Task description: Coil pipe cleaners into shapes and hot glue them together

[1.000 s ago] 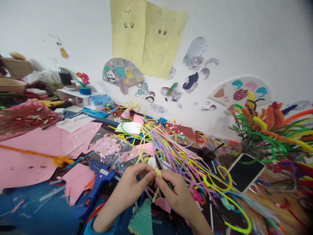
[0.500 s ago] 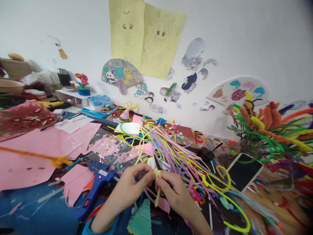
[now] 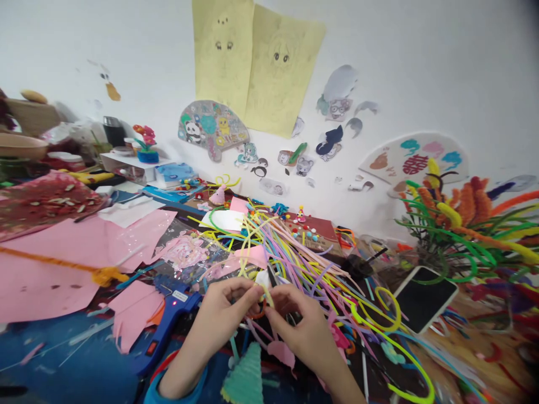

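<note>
My left hand (image 3: 225,314) pinches a short pale yellow pipe cleaner (image 3: 267,295) between thumb and forefinger. The fingertips of my right hand (image 3: 298,320) close on its other side, so the piece curves between both hands. Part of it is hidden behind the fingers. Below the hands lies a teal ridged piece (image 3: 246,373) shaped like a wedge. A blue hot glue gun (image 3: 166,325) rests left of my left wrist, a small red light showing on it. Just beyond my fingers spreads a heap of pastel pipe cleaners (image 3: 295,247).
Pink sheets (image 3: 67,264) cover the table's left side. A phone (image 3: 425,297) lies at the right, beside a bunch of orange and green pipe-cleaner plants (image 3: 455,219). A small flower pot (image 3: 146,156) stands at the back left on a white box. Paper fans and drawings hang on the wall.
The yellow pipe cleaner's end, hanging below my fingers before, no longer hangs there; the piece now bows between my fingertips. My right thumb and forefinger have spread farther apart. The view shifted slightly.
</note>
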{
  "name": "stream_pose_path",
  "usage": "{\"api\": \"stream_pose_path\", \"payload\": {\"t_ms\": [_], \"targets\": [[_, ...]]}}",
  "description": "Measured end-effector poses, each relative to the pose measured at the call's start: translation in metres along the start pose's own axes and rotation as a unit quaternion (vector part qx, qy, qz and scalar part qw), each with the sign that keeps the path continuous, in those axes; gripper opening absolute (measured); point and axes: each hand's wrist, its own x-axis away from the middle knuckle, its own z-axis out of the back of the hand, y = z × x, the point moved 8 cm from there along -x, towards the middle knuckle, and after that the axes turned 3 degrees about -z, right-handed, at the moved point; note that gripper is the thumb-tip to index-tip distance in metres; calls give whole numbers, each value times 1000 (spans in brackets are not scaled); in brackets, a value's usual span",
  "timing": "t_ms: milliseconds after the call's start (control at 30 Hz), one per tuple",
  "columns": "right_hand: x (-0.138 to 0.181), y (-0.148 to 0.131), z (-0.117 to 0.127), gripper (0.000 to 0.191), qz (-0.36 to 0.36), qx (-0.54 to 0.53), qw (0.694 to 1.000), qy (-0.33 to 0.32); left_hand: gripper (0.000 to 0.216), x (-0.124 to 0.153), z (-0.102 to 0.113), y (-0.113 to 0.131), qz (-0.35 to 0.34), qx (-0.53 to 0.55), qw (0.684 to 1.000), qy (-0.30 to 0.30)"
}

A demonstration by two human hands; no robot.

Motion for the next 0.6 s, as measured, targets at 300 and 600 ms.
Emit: {"api": "stream_pose_path", "payload": {"t_ms": [300, 600], "targets": [[9, -22, 11, 11, 174, 62, 977, 105, 26, 1, 3, -7, 32, 41, 998, 24], [11, -34, 5, 16, 237, 103, 961, 96, 26, 0, -2, -7, 24, 27, 999, -10]]}}
